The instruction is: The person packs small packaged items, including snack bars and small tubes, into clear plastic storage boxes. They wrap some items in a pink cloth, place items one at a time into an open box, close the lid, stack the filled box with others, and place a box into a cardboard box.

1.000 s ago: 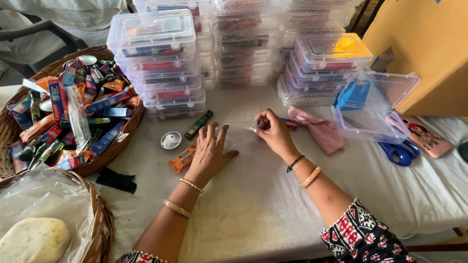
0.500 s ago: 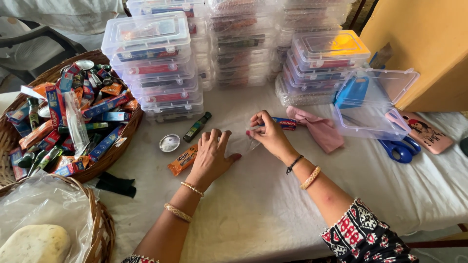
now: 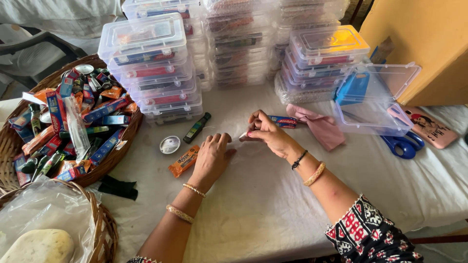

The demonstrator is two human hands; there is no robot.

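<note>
My right hand (image 3: 269, 134) pinches a small pale clear-wrapped item (image 3: 242, 138) between thumb and fingertips, just above the white cloth. My left hand (image 3: 211, 157) lies palm down beside it, fingers drawn together and bent, their tips close to that item; whether they grip it I cannot tell. An orange packet (image 3: 184, 161) lies just left of my left hand. Behind it are a small dark bottle (image 3: 197, 127) and a round tin lid (image 3: 169, 144). A small red and blue toothpaste box (image 3: 283, 122) lies right behind my right hand.
A wicker basket (image 3: 127, 135) of small packets stands at the left, stacked clear boxes (image 3: 146, 63) behind. At the right lie a pink cloth (image 3: 321, 127), an open clear box (image 3: 373, 102), blue scissors (image 3: 402, 145), a pink phone case (image 3: 432, 128). A second basket (image 3: 103, 229) holds a plastic bag.
My left hand's spread fingers have closed and slid right toward my right hand. My right hand has drawn the small item in closer to the left hand.
</note>
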